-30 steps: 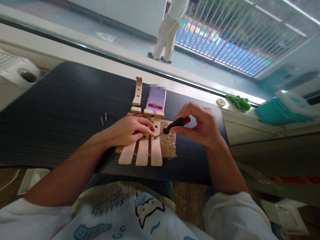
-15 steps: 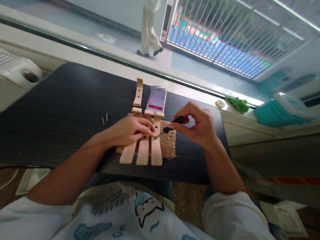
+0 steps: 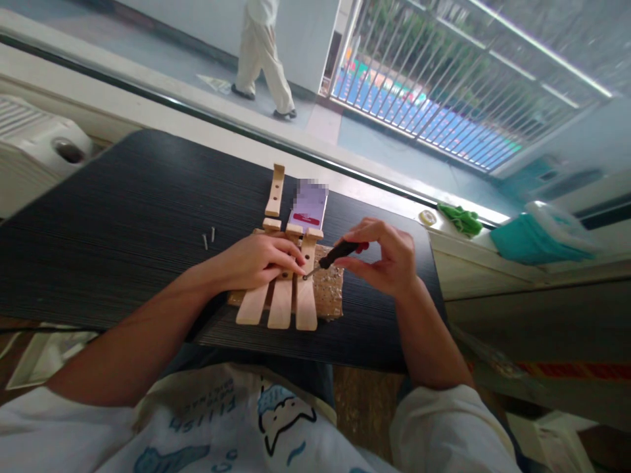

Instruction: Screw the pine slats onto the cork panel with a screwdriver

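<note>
My right hand grips a black-and-red screwdriver, its tip at the lower hole of the rightmost wooden hook. Two more wooden hooks lie to the left of it, the middle hook and the left hook. All three rest across a tape-wrapped brown board. My left hand lies over the left and middle hooks with its fingers stretched out, fingertips touching the rightmost one near the screwdriver tip. A screw head seems to sit under the tip, too small to be sure.
Beyond the hooks lie a fourth wooden hook and a phone on the black table. Two screws lie left of my hand. A tape roll, green cloth and teal bin stand right. Outside, a person walks.
The screwdriver stays at the same hole, and the fingers of my right hand have shifted slightly on its handle. Outside, the person has walked left. The whole view has tilted a little.
</note>
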The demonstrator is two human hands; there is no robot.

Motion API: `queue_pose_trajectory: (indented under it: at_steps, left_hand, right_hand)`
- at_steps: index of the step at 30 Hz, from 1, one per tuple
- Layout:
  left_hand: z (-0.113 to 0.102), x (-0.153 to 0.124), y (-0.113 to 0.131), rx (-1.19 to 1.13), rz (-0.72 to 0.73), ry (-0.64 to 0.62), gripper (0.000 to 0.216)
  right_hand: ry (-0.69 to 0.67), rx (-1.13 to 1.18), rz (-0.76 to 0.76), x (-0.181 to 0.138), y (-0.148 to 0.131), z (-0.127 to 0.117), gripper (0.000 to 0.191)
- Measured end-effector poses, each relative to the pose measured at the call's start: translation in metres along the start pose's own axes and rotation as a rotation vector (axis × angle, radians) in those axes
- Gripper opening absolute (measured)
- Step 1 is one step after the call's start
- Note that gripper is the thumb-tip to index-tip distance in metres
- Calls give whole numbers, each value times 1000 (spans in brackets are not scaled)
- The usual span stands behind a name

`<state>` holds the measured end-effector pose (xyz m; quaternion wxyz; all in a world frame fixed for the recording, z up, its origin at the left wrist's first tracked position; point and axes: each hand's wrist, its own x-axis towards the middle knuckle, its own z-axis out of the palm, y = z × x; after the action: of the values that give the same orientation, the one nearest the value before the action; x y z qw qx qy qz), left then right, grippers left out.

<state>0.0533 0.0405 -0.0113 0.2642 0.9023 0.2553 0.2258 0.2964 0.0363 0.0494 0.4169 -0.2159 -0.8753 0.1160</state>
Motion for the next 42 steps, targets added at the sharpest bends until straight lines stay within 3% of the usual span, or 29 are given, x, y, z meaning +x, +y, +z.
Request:
queue_pose_trajectory:
  at_steps: [4, 7, 14, 27, 34, 38, 42]
  left_hand:
    - [0, 0, 1, -5, -1, 3, 35]
    - [0, 0, 1, -4, 4, 8, 35]
    - [1, 0, 0, 13, -2, 7, 36]
    - [0, -1, 0, 22, 2, 4, 37]
    - [0, -2, 0, 21, 16, 13, 38]
    - [0, -2, 0, 30, 23, 16, 40]
    - [0, -2, -1, 19, 12, 20, 39]
  right_hand:
    - [-176, 1, 30, 2, -3, -15, 26]
    - [-228, 15, 54, 3, -3, -22, 28]
    - [-209, 87, 50, 3, 3, -18, 17]
    - [-299, 320, 202, -1, 3, -12, 16]
    - [-295, 295, 192, 0, 6, -12, 20]
    - [-255, 255, 104, 4, 2, -13, 25]
    - [-263, 197, 104, 8, -2, -15, 17]
